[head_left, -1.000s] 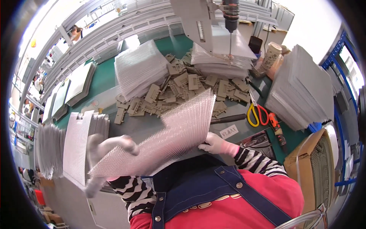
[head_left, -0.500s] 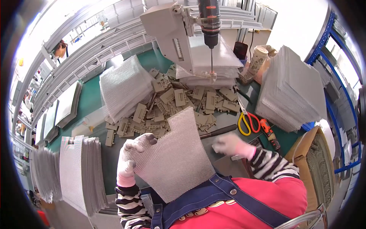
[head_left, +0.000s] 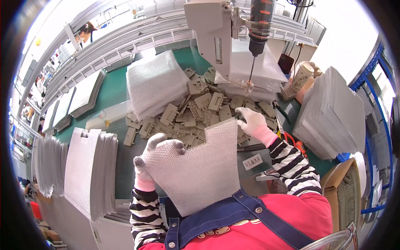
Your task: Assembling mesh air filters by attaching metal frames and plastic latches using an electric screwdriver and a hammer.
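Observation:
My left hand (head_left: 156,151), in a white glove with grey fingertips, grips the upper left edge of a silvery metal mesh sheet (head_left: 202,171). The sheet has a notch cut in its upper left corner, and its lower end rests near my apron. My right hand (head_left: 252,122), gloved too, is beside the sheet's upper right corner, over the front of a heap of beige plastic clips (head_left: 189,116). Its thumb and forefinger are curved and look apart, with nothing visible between them.
A power screwdriver (head_left: 258,31) hangs from a stand above the heap. Mesh sheets are stacked at left (head_left: 89,175), back (head_left: 154,85) and right (head_left: 333,112). Scissors (head_left: 285,135) lie partly behind my right arm. An open cardboard box (head_left: 333,189) stands at right.
My right hand has moved forward and up from the table's near right to the sheet's corner. My left hand still holds the sheet. The view has shifted.

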A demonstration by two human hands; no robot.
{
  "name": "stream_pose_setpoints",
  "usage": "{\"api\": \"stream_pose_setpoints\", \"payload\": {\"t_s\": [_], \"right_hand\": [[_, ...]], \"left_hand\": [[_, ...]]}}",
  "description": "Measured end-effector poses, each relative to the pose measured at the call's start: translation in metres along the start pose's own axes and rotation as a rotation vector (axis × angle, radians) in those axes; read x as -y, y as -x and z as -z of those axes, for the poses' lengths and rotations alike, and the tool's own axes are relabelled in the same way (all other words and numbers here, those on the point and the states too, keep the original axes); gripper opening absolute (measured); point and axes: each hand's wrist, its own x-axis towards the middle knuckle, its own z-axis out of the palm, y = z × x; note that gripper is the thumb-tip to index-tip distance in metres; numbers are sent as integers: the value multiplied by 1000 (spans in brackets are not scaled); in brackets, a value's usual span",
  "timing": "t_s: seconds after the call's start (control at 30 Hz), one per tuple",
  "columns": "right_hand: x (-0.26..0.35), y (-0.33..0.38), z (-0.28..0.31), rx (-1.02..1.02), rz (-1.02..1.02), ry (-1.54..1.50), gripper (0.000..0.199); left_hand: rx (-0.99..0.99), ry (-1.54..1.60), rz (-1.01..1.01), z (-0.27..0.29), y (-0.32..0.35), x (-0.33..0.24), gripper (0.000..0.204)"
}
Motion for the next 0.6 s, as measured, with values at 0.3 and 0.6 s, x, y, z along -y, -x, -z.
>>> {"api": "stream_pose_setpoints", "payload": {"t_s": [0.3,0.6], "right_hand": [[32,-26,-31,344,-72,357,50],[-1,24,19,-296,-51,-259,64]], "left_hand": [[13,71,-4,1,1,5,87],[-13,76,-54,1,9,-1,81]]}}
